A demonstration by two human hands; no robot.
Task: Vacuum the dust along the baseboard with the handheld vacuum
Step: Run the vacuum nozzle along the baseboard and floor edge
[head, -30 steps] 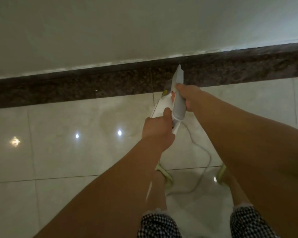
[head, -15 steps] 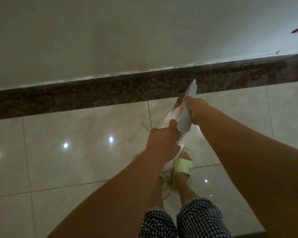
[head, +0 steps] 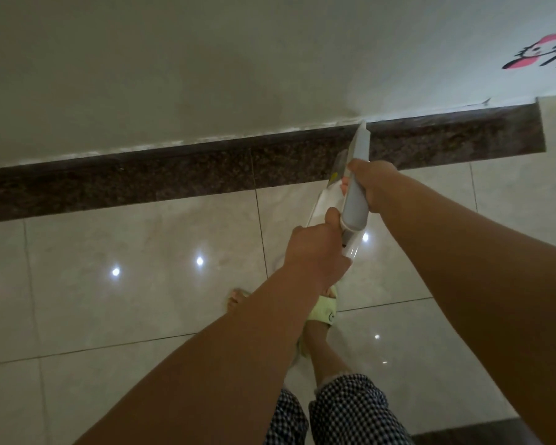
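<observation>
A person holds a white and grey handheld vacuum [head: 353,200] with both hands, aimed away from the body toward the wall. Its narrow nozzle tip reaches the top edge of the dark speckled baseboard [head: 174,175], right where the stone meets the pale wall [head: 174,75]. The left hand [head: 315,252] grips the rear end of the vacuum, fingers curled round it with the thumb lying up along the body. The right hand [head: 376,184] wraps round the vacuum further forward, fingers closed on the grey upper part (the fingertips themselves are hidden behind the housing). A pale line of dust or chipped paint runs along the top of the baseboard to the left of the nozzle.

Below the arms, glossy beige floor tiles [head: 109,300] reflect small ceiling lights. A foot in a light green slipper [head: 323,311] stands on the tiles, beneath checked trouser legs [head: 350,412]. A pink and black sticker [head: 540,53] shows on the wall at upper right.
</observation>
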